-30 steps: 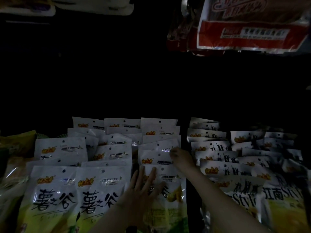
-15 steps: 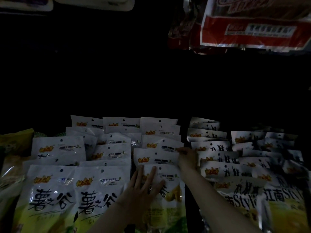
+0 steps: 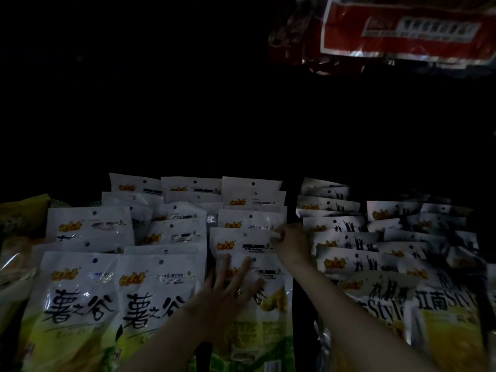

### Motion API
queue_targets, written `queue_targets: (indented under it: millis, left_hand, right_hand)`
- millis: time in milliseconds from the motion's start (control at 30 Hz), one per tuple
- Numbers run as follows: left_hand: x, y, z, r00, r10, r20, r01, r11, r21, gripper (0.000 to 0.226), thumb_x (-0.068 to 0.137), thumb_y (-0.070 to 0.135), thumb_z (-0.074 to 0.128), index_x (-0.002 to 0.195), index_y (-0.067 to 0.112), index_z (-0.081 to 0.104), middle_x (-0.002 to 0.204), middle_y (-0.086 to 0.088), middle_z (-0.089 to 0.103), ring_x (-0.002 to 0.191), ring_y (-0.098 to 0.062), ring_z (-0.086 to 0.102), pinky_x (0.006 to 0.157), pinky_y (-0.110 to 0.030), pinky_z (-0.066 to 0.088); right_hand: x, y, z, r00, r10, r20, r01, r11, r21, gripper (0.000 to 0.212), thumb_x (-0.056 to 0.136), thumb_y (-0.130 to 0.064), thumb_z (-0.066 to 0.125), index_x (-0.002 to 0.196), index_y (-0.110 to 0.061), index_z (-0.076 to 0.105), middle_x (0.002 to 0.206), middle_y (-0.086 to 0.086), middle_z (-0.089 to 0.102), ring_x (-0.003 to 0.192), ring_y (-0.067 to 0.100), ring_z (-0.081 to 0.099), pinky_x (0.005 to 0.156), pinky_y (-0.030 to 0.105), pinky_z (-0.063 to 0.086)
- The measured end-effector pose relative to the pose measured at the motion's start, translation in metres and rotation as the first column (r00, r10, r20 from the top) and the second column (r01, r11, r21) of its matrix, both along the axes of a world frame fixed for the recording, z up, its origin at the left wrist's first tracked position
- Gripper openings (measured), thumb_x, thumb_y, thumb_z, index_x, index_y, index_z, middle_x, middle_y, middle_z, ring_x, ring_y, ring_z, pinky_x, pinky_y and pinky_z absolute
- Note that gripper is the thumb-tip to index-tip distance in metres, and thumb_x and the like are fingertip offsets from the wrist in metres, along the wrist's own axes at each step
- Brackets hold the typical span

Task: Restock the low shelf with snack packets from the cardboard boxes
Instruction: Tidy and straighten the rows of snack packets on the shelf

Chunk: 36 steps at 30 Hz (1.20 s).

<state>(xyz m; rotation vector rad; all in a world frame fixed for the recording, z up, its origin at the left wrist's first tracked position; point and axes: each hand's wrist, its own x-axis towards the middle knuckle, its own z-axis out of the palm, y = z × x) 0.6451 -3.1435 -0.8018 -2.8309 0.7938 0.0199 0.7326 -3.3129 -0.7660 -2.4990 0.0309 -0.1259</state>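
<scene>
Rows of white-and-green snack packets (image 3: pixel 80 299) stand overlapped on a dark low shelf. My left hand (image 3: pixel 230 288) lies flat with spread fingers on the front packet (image 3: pixel 271 318) of the third row. My right hand (image 3: pixel 291 241) reaches further back and pinches the right top corner of a packet (image 3: pixel 241 240) standing behind that front one. No cardboard box is in view.
To the right stand more rows of white packets with black figures (image 3: pixel 346 240) and yellow-fronted packets (image 3: pixel 442 312). Yellow bags (image 3: pixel 18 224) sit at the far left. Red packets (image 3: pixel 402 30) hang overhead at the top right. The shelf's back is black.
My right hand has slid a little to the right and nearer, still at the packets' right top corners. The left hand has stayed flat on the front packet.
</scene>
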Motion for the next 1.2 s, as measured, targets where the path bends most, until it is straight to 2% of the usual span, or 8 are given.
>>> queue_targets:
  millis: [233,300,533,733,900,1000,1133,1200]
  left_hand:
    - [-0.005,-0.001,0.014,0.985,-0.059,-0.161,0.073,0.994,0.081,0.105,0.089,0.044,0.055,0.137,0.026,-0.037,0.14,-0.016,-0.046,0.123,-0.049,-0.038,0.111,-0.066,0.009]
    - [0.0,0.001,0.009,0.983,-0.028,-0.183,0.045,0.995,0.088,0.11,0.085,0.052,0.056,0.136,0.029,-0.039,0.14,-0.016,-0.047,0.125,-0.05,-0.037,0.11,-0.067,0.008]
    - [-0.005,-0.002,0.007,0.977,-0.011,-0.215,0.033,0.995,0.097,0.122,0.078,0.057,0.063,0.135,0.029,-0.04,0.138,-0.015,-0.049,0.124,-0.047,-0.038,0.11,-0.065,0.009]
    - [-0.009,-0.005,0.015,0.996,-0.03,-0.079,0.041,0.988,0.15,0.118,0.08,0.056,0.061,0.141,0.021,-0.033,0.141,-0.022,-0.042,0.129,-0.054,-0.031,0.108,-0.059,-0.016]
    - [-0.008,0.006,0.018,0.996,-0.045,0.072,0.037,0.993,0.116,0.146,0.036,0.086,0.066,0.144,0.006,0.009,0.145,-0.031,0.03,0.125,-0.055,0.036,0.102,-0.061,0.033]
    - [-0.007,0.013,0.008,0.994,-0.061,0.091,0.045,0.984,0.174,0.153,0.037,0.087,0.063,0.147,0.009,-0.007,0.147,-0.032,0.022,0.128,-0.055,0.032,0.104,-0.061,0.018]
    - [-0.011,0.018,0.013,0.978,-0.11,0.179,0.073,0.976,0.204,0.115,0.068,0.081,0.041,0.149,0.01,0.0,0.15,-0.033,0.002,0.134,-0.055,0.009,0.106,-0.062,0.005]
    - [-0.013,0.023,0.016,0.984,-0.026,0.179,0.018,0.999,0.049,0.098,0.071,0.074,0.027,0.146,0.01,0.025,0.145,-0.027,0.033,0.13,-0.047,0.037,0.107,-0.059,0.024]
  right_hand:
    - [-0.003,-0.003,0.011,0.999,-0.003,0.051,0.006,0.998,-0.056,0.038,0.09,-0.005,0.054,0.061,-0.022,0.035,0.089,0.007,0.049,0.092,0.024,0.052,0.064,0.022,0.035]
    - [-0.004,-0.002,0.012,1.0,0.0,0.026,0.002,0.996,-0.095,0.004,0.09,-0.007,0.054,0.092,-0.01,0.055,0.111,0.012,0.046,0.105,0.027,0.049,0.077,0.026,0.043]
    - [-0.011,0.002,0.011,0.934,0.356,0.031,-0.298,0.823,-0.484,0.049,0.099,-0.037,0.038,0.145,-0.026,0.028,0.157,0.0,0.011,0.144,0.022,0.005,0.117,0.038,0.005]
    - [-0.01,0.003,0.011,0.954,0.301,-0.004,-0.275,0.863,-0.424,0.045,0.101,-0.037,0.031,0.144,-0.027,0.03,0.153,-0.001,0.022,0.141,0.021,0.013,0.117,0.04,0.007]
    - [-0.014,-0.008,0.013,0.951,0.303,-0.057,-0.306,0.907,-0.291,0.048,0.1,-0.036,0.034,0.147,-0.029,0.024,0.156,0.001,0.014,0.142,0.024,0.01,0.115,0.033,0.014]
    - [-0.019,-0.014,0.014,0.948,0.311,-0.065,-0.317,0.909,-0.27,0.048,0.101,-0.035,0.034,0.147,-0.027,0.024,0.156,0.002,0.014,0.142,0.024,0.011,0.114,0.033,0.014]
    - [-0.024,-0.019,0.022,0.95,0.313,-0.018,-0.309,0.923,-0.228,0.049,0.1,-0.035,0.035,0.147,-0.027,0.022,0.156,0.003,0.014,0.142,0.024,0.011,0.114,0.032,0.012]
    - [-0.031,-0.02,0.026,0.94,0.341,-0.002,-0.332,0.915,-0.227,0.049,0.101,-0.034,0.035,0.147,-0.028,0.022,0.156,0.001,0.013,0.142,0.023,0.011,0.113,0.028,0.013]
